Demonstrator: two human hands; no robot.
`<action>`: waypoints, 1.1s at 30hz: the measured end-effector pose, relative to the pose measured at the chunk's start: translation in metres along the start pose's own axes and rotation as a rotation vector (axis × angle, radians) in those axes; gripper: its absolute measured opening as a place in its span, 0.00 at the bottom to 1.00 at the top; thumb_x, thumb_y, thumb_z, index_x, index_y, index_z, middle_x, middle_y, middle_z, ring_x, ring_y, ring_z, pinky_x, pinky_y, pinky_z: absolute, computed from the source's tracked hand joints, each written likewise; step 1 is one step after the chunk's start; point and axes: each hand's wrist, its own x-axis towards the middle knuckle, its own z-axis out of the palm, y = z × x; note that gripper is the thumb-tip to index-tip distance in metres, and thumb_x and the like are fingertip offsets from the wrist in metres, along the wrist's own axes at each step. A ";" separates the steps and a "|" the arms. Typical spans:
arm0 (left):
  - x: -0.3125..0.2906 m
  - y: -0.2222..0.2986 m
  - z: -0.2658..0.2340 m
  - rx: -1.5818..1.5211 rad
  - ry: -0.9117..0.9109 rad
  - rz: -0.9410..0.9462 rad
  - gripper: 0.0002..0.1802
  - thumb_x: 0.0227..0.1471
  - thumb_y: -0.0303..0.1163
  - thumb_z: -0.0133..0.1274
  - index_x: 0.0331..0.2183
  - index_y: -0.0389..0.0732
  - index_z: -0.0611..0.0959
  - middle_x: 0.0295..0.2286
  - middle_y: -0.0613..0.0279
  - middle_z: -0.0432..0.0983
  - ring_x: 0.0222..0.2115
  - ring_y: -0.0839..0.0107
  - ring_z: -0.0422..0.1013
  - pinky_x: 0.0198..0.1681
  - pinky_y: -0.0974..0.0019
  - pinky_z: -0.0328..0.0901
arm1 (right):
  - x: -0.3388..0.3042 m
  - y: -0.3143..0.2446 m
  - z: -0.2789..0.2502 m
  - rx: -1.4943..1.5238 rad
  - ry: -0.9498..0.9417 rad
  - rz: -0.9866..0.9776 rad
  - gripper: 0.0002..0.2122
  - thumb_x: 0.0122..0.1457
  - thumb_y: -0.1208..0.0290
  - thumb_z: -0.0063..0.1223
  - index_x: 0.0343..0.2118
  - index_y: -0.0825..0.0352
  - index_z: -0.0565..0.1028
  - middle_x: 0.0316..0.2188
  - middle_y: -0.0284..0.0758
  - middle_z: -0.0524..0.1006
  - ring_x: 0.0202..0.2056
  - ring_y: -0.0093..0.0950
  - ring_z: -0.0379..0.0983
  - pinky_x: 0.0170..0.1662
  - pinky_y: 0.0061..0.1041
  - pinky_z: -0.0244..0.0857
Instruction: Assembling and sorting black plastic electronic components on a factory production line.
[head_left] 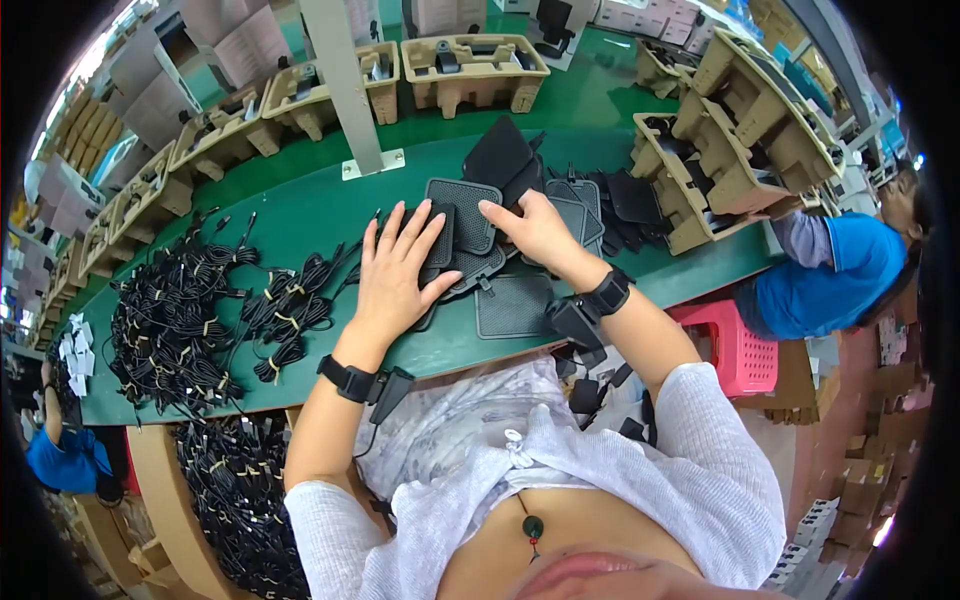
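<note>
My left hand (pixel 393 275) lies palm down on the left side of a pile of black panels, its fingers stretched and spread. A black rounded-square mesh panel (pixel 463 212) tilts up between my hands. My right hand (pixel 540 232) is closed at this panel's right edge, with the thumb on its face and the other fingers curled partly out of sight. More mesh panels lie below and to the right, among them a flat one (pixel 515 307) near the table edge. Smooth black plates (pixel 497 150) are stacked behind my hands.
Bundled black cables (pixel 180 320) heap up on the left of the green table (pixel 330 375). Moulded brown trays (pixel 475 70) line the back; others (pixel 690 190) stack at right. A metal post (pixel 345 90) stands behind the pile. A co-worker in blue (pixel 835 275) is near a pink stool (pixel 740 350).
</note>
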 end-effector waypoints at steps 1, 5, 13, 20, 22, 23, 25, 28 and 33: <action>-0.001 -0.001 0.000 -0.003 0.010 0.014 0.38 0.42 0.52 0.55 0.53 0.48 0.66 0.55 0.62 0.57 0.57 0.58 0.50 0.58 0.47 0.42 | 0.000 -0.001 0.000 -0.007 0.015 -0.005 0.15 0.55 0.63 0.52 0.36 0.72 0.72 0.27 0.32 0.75 0.23 0.16 0.68 0.24 0.17 0.63; 0.000 -0.002 -0.002 0.016 0.035 0.032 0.37 0.42 0.55 0.53 0.52 0.45 0.68 0.54 0.58 0.58 0.57 0.57 0.51 0.58 0.45 0.41 | -0.003 -0.012 -0.008 0.243 0.024 0.147 0.16 0.55 0.62 0.53 0.38 0.71 0.69 0.23 0.32 0.74 0.20 0.17 0.70 0.14 0.13 0.59; 0.003 -0.019 0.002 -0.064 0.036 0.038 0.38 0.42 0.57 0.52 0.52 0.47 0.68 0.54 0.54 0.57 0.57 0.57 0.50 0.59 0.47 0.42 | -0.044 -0.013 -0.010 -0.656 0.578 -0.231 0.21 0.52 0.64 0.55 0.44 0.72 0.68 0.23 0.36 0.72 0.23 0.25 0.71 0.27 0.24 0.64; -0.005 -0.033 0.002 -0.175 0.109 0.008 0.38 0.44 0.57 0.51 0.53 0.47 0.66 0.55 0.53 0.56 0.58 0.58 0.49 0.59 0.49 0.41 | -0.210 0.000 0.051 -0.663 0.102 -0.267 0.07 0.47 0.71 0.53 0.31 0.64 0.73 0.23 0.38 0.72 0.24 0.36 0.71 0.29 0.32 0.66; -0.005 -0.034 0.001 -0.230 0.166 0.014 0.39 0.43 0.58 0.51 0.52 0.46 0.67 0.53 0.50 0.58 0.57 0.55 0.50 0.59 0.47 0.41 | -0.226 0.045 0.068 -0.666 -0.075 -0.181 0.08 0.46 0.71 0.53 0.32 0.64 0.74 0.22 0.38 0.72 0.24 0.38 0.71 0.31 0.34 0.66; -0.003 -0.033 0.001 -0.235 0.162 0.020 0.39 0.43 0.58 0.51 0.52 0.46 0.67 0.53 0.50 0.58 0.57 0.55 0.50 0.59 0.47 0.41 | -0.226 0.075 0.077 -0.662 0.074 -0.218 0.09 0.46 0.70 0.53 0.32 0.63 0.75 0.24 0.38 0.73 0.27 0.40 0.71 0.34 0.36 0.66; -0.005 -0.034 0.002 -0.242 0.193 0.012 0.38 0.44 0.58 0.51 0.52 0.46 0.67 0.53 0.50 0.58 0.56 0.55 0.50 0.59 0.48 0.40 | -0.218 0.111 0.088 -0.650 0.216 -0.252 0.09 0.46 0.70 0.53 0.32 0.63 0.76 0.26 0.39 0.74 0.30 0.41 0.71 0.37 0.37 0.65; -0.002 -0.035 -0.001 -0.279 0.329 0.044 0.34 0.45 0.52 0.53 0.50 0.43 0.69 0.51 0.50 0.61 0.54 0.55 0.54 0.57 0.50 0.45 | -0.181 0.149 0.091 -0.943 -0.085 0.050 0.15 0.45 0.72 0.52 0.40 0.61 0.74 0.36 0.43 0.74 0.40 0.42 0.70 0.43 0.38 0.64; 0.000 -0.035 -0.002 -0.287 0.458 0.032 0.28 0.47 0.45 0.54 0.46 0.39 0.71 0.47 0.51 0.65 0.49 0.55 0.60 0.53 0.56 0.52 | -0.153 0.171 0.112 -0.956 -0.163 -0.011 0.18 0.47 0.70 0.50 0.43 0.69 0.71 0.43 0.49 0.70 0.47 0.45 0.64 0.48 0.40 0.60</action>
